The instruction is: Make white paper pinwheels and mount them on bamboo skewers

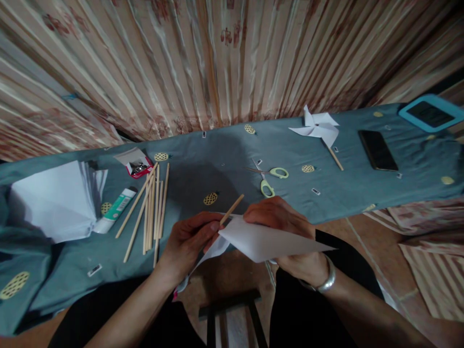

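My left hand (194, 237) is closed, pinching a thin wooden stick (232, 208) whose tip points up and to the right. Against the stick lies a white sheet of paper (264, 241), cut and bent, with a pointed flap reaching right over my wrist. My right hand (279, 220) grips that paper from the far side, its fingertips partly hidden behind it. Just beyond my hands, green-handled scissors (270, 180) lie with their blades apart. A finished paper pinwheel (317, 126) on a stick rests at the back right.
Several loose wooden sticks (150, 212) lie left of my hands, near a glue tube (115, 211), an open red box of small metal pieces (138, 166) and a stack of white paper (54, 200). Right are a phone (378, 150) and a blue-framed tablet (433, 113) on the cloth-covered table (224, 157).
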`<state>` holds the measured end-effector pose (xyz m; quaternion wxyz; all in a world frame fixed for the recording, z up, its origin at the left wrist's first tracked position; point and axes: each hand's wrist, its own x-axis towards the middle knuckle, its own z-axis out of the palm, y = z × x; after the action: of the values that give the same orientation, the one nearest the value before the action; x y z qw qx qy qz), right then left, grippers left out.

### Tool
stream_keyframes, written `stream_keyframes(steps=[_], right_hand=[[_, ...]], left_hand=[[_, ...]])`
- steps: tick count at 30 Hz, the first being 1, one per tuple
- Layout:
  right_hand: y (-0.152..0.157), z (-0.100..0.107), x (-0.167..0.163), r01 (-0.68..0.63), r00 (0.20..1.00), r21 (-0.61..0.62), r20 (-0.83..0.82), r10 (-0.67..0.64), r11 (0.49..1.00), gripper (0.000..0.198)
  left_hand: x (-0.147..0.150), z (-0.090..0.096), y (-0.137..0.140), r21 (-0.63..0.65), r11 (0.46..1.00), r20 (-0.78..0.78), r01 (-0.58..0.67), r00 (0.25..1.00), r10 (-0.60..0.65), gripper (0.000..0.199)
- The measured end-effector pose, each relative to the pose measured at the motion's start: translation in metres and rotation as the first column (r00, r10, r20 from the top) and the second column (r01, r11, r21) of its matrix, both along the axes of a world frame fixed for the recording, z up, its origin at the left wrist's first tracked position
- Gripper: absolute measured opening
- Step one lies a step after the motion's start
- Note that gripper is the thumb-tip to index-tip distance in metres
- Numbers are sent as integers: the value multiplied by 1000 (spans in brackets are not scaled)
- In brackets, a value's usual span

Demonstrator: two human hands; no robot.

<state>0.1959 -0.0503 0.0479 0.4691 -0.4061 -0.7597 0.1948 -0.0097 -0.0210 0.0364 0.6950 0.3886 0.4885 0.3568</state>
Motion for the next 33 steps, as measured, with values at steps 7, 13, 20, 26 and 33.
stream_keyframes(steps=[7, 13, 20, 26, 33], right_hand=[[-1, -1, 0, -14, 1000, -5, 16, 15, 1000, 24], [-4, -1, -3, -52, 997, 12, 50, 51, 999, 17], [-6, -1, -4, -59, 997, 27, 58, 57, 998, 16], [-4, 3, -5, -62, 994, 23, 91, 60, 998, 15], [-5, 2, -5, -58, 996, 18, 63, 56, 998, 13]], left_hand=[[2, 1, -2, -95, 995, 91, -28, 995, 36, 28], [6, 13, 1, -238, 967, 235, -96, 960, 153, 30], [6, 13, 1, -251, 965, 313, -74, 937, 154, 28], [4, 10, 1, -199, 979, 300, -35, 949, 94, 27], [4, 7, -1, -190, 982, 294, -1, 954, 58, 27]])
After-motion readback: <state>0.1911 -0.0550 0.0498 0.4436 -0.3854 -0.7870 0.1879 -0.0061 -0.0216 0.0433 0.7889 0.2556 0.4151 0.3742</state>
